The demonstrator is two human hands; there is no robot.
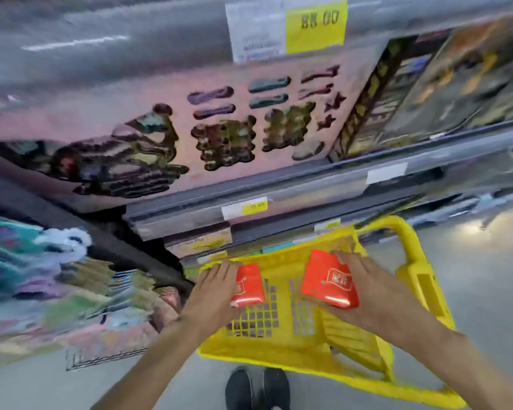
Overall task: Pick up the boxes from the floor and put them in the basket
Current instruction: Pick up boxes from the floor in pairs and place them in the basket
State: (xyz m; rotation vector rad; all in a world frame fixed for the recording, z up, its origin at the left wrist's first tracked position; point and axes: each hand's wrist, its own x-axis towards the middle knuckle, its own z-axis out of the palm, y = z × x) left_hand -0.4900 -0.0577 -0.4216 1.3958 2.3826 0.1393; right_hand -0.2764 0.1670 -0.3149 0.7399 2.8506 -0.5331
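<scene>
A yellow plastic basket (296, 350) with a perforated bottom and a tall handle stands on the floor in front of me. My left hand (212, 291) grips a small red box (248, 287) over the basket's left half. My right hand (373, 294) grips a second, larger-looking red box (328, 279) with a white label over the right half. Both boxes hang above the basket's bottom, inside its rim. The picture is blurred by motion.
Store shelves (249, 179) with price tags and packaged goods rise just behind the basket. A rack of colourful packets (57, 291) stands at the left. My dark shoes (256, 389) are on the grey floor by the basket's near rim. Open floor lies at the right.
</scene>
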